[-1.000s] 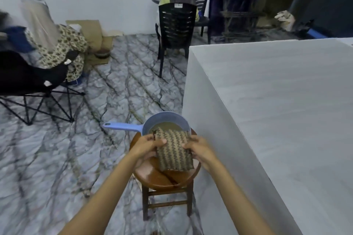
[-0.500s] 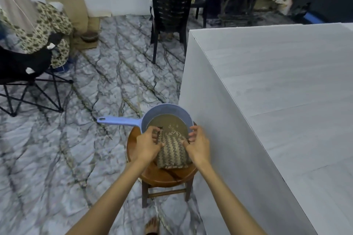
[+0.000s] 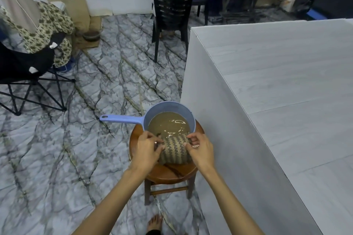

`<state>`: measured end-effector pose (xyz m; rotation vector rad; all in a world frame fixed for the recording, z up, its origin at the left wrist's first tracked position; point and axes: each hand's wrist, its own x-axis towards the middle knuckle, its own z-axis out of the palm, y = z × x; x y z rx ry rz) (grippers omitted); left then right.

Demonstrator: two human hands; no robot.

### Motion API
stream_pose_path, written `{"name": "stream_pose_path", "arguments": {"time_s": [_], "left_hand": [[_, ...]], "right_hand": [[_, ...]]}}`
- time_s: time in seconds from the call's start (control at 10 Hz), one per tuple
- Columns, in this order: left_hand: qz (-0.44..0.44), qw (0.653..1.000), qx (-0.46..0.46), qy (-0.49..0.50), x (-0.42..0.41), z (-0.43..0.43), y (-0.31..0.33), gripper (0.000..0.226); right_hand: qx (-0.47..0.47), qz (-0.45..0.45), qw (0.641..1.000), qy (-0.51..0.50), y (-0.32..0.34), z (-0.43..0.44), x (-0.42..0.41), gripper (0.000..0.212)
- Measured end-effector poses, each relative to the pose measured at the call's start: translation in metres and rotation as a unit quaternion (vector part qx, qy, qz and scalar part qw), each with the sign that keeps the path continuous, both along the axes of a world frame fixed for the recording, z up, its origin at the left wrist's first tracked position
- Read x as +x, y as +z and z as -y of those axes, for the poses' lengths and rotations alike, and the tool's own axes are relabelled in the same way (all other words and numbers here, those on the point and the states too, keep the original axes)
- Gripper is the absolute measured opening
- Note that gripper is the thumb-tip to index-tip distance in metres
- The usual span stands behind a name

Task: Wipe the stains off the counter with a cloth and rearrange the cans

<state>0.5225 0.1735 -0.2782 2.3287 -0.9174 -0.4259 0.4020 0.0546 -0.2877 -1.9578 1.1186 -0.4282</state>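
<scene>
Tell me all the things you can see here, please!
cloth: one, brown zigzag, at the scoop's near rim, between both hands
scoop: one, light blue, long handle, murky brown water inside, on the stool
stool: one, round brown wood, beside the counter
counter: one, pale grey, on the right
plastic chair: one, black, far side
folding chair: one, black, left, someone seated in it
cardboard: brown, against the wall
floor: grey marbled
foot: one, bare, bottom edge
left hand: holding the cloth
right hand: holding the cloth
</scene>
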Motion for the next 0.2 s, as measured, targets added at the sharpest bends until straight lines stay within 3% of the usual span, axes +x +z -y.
{"name": "stream_pose_path", "arguments": {"time_s": [0.2], "left_hand": [[0.005, 0.997, -0.071, 0.038, -0.016, -0.027, -0.001, 0.02]], "right_hand": [[0.04, 0.033, 0.999, 0.012, 0.0, -0.004, -0.025, 0.027]]}}
